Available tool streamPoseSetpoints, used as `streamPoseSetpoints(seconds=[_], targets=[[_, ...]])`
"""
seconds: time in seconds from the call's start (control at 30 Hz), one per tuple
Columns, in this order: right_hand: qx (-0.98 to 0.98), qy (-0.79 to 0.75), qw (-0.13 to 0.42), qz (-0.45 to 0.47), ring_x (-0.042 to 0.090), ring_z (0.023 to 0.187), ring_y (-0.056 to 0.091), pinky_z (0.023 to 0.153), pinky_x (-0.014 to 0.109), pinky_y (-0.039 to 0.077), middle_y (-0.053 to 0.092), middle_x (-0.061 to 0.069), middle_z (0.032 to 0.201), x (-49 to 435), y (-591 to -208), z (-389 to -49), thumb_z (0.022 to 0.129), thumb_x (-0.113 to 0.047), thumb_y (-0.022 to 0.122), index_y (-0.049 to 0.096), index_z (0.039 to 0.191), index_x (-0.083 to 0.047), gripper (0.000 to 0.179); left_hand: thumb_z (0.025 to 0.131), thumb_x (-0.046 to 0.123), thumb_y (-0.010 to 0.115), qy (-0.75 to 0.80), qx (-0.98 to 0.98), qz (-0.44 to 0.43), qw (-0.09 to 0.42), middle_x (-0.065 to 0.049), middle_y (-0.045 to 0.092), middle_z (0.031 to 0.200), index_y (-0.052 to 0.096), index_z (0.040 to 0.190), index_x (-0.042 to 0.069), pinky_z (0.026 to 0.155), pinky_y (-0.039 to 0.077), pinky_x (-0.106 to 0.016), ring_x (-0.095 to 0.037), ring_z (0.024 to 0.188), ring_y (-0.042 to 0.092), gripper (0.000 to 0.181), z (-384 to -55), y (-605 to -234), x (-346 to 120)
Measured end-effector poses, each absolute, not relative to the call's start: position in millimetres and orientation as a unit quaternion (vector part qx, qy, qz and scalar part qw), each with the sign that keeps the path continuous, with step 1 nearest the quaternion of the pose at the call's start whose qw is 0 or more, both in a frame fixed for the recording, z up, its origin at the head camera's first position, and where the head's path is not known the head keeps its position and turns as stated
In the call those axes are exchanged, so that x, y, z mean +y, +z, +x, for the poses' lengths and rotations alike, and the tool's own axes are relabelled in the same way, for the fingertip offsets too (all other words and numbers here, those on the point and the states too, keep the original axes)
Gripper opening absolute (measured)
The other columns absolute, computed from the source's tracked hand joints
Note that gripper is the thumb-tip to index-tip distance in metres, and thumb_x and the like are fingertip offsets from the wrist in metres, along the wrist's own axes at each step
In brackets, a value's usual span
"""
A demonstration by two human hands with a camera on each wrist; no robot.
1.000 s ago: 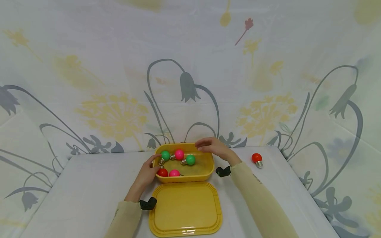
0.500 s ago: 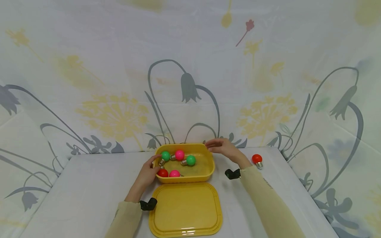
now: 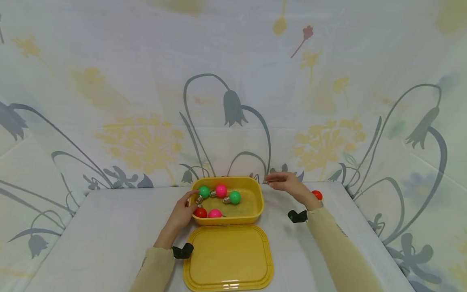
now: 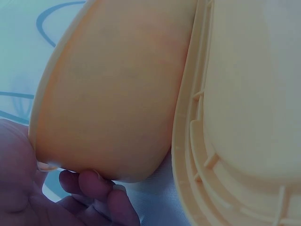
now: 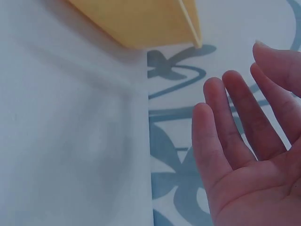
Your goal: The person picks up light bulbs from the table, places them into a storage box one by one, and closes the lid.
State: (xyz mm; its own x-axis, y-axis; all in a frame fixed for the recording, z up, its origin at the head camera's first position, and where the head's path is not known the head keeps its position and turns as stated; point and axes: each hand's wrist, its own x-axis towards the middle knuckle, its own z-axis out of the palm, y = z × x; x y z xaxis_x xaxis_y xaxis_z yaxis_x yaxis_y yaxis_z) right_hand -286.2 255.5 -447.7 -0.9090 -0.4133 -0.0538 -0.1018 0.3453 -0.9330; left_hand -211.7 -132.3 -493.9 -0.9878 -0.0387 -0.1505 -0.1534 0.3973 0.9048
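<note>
A yellow plastic container [image 3: 255, 202] sits near the back of the table with several small light bulbs inside. Green bulbs [image 3: 235, 197], pink bulbs [image 3: 221, 190] and a red bulb [image 3: 200, 212] lie loose in it, mostly toward its left half. My left hand [image 3: 181, 213] grips the container's left end, its fingers bent against the wall in the left wrist view. Off to the right of the container, my right hand [image 3: 292, 188] is in the air, fingers loosely extended and holding nothing. Another red bulb [image 3: 317, 195] lies on the table, partly hidden behind the right wrist.
In front of the container lies a yellow lid [image 3: 228, 257], close against its near side. A white cloth [image 3: 109, 239] covers the table. Behind it hangs a floral-patterned curtain [image 3: 233, 142].
My right hand has moved right, from over the container's right rim to beside it, and now partly covers the lone red bulb. My left hand keeps its hold.
</note>
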Motion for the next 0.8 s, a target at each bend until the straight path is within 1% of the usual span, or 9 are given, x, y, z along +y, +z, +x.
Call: streamPoseSetpoints(seconds=[0.03, 0.1, 0.27, 0.33, 0.4, 0.5, 0.6, 0.7, 0.8], targets=[[0.809, -0.549, 0.14, -0.158, 0.034, 0.122, 0.055, 0.104, 0.048, 0.042, 0.057, 0.024, 0.134, 258, -449, -286, 0.095, -0.015, 0.066, 0.057, 0.135, 0.004, 0.045, 0.095, 0.008, 0.053, 0.546, 0.835, -0.057, 0.051, -0.02, 0.05, 0.131, 0.051, 0.145, 0.018, 0.096, 0.044, -0.047, -0.034, 0.109, 0.046, 0.051, -211, -494, -132], [0.811, -0.547, 0.135, -0.156, 0.034, 0.123, 0.054, 0.104, 0.047, 0.042, 0.057, 0.025, 0.135, 264, -450, -286, 0.096, -0.016, 0.066, 0.056, 0.136, 0.004, 0.046, 0.095, 0.008, 0.053, 0.545, 0.835, -0.056, 0.05, -0.021, 0.049, 0.134, 0.051, 0.145, 0.018, 0.099, 0.042, -0.05, -0.034, 0.11, 0.046, 0.051, -212, -494, -132], [0.806, -0.562, 0.12, -0.141, 0.033, 0.122, 0.056, 0.1, 0.037, 0.046, 0.054, 0.029, 0.135, 278, -452, -283, 0.095, -0.014, 0.067, 0.057, 0.134, 0.006, 0.045, 0.095, 0.009, 0.052, 0.544, 0.836, -0.057, 0.047, -0.02, 0.051, 0.127, 0.051, 0.144, 0.018, 0.091, 0.043, -0.045, -0.033, 0.104, 0.047, 0.05, -213, -496, -131], [0.804, -0.569, 0.112, -0.133, 0.029, 0.119, 0.059, 0.096, 0.032, 0.048, 0.054, 0.03, 0.134, 282, -452, -280, 0.094, -0.013, 0.068, 0.058, 0.133, 0.007, 0.044, 0.095, 0.009, 0.052, 0.544, 0.836, -0.056, 0.046, -0.02, 0.051, 0.13, 0.051, 0.145, 0.018, 0.094, 0.043, -0.046, -0.034, 0.106, 0.047, 0.05, -213, -496, -131], [0.806, -0.569, 0.105, -0.128, 0.023, 0.115, 0.061, 0.093, 0.027, 0.049, 0.054, 0.032, 0.133, 287, -452, -277, 0.094, -0.012, 0.067, 0.057, 0.133, 0.008, 0.044, 0.096, 0.009, 0.053, 0.546, 0.835, -0.057, 0.048, -0.02, 0.047, 0.139, 0.051, 0.145, 0.019, 0.101, 0.041, -0.051, -0.034, 0.112, 0.045, 0.05, -213, -496, -131], [0.81, -0.568, 0.093, -0.115, 0.014, 0.109, 0.063, 0.09, 0.023, 0.049, 0.055, 0.032, 0.132, 295, -454, -273, 0.095, -0.012, 0.066, 0.057, 0.132, 0.008, 0.044, 0.096, 0.009, 0.053, 0.551, 0.831, -0.058, 0.051, -0.022, 0.044, 0.144, 0.05, 0.145, 0.019, 0.105, 0.037, -0.055, -0.036, 0.117, 0.043, 0.051, -213, -496, -131], [0.813, -0.567, 0.082, -0.105, 0.015, 0.109, 0.064, 0.089, 0.022, 0.049, 0.056, 0.029, 0.132, 303, -457, -271, 0.095, -0.012, 0.066, 0.057, 0.132, 0.008, 0.044, 0.095, 0.009, 0.053, 0.551, 0.831, -0.06, 0.051, -0.021, 0.045, 0.142, 0.05, 0.145, 0.019, 0.104, 0.039, -0.054, -0.036, 0.116, 0.044, 0.051, -213, -496, -131], [0.816, -0.566, 0.07, -0.096, 0.019, 0.111, 0.064, 0.088, 0.022, 0.049, 0.061, 0.025, 0.129, 312, -459, -268, 0.095, -0.012, 0.066, 0.058, 0.132, 0.009, 0.043, 0.095, 0.009, 0.053, 0.548, 0.832, -0.061, 0.051, -0.02, 0.048, 0.136, 0.05, 0.145, 0.019, 0.098, 0.043, -0.049, -0.034, 0.111, 0.045, 0.051, -213, -496, -131], [0.824, -0.557, 0.062, -0.084, 0.017, 0.109, 0.064, 0.086, 0.021, 0.049, 0.064, 0.021, 0.126, 320, -459, -264, 0.095, -0.014, 0.067, 0.058, 0.132, 0.007, 0.044, 0.096, 0.009, 0.053, 0.547, 0.833, -0.062, 0.052, -0.019, 0.049, 0.133, 0.05, 0.145, 0.02, 0.092, 0.044, -0.043, -0.033, 0.109, 0.046, 0.051, -213, -498, -131]])
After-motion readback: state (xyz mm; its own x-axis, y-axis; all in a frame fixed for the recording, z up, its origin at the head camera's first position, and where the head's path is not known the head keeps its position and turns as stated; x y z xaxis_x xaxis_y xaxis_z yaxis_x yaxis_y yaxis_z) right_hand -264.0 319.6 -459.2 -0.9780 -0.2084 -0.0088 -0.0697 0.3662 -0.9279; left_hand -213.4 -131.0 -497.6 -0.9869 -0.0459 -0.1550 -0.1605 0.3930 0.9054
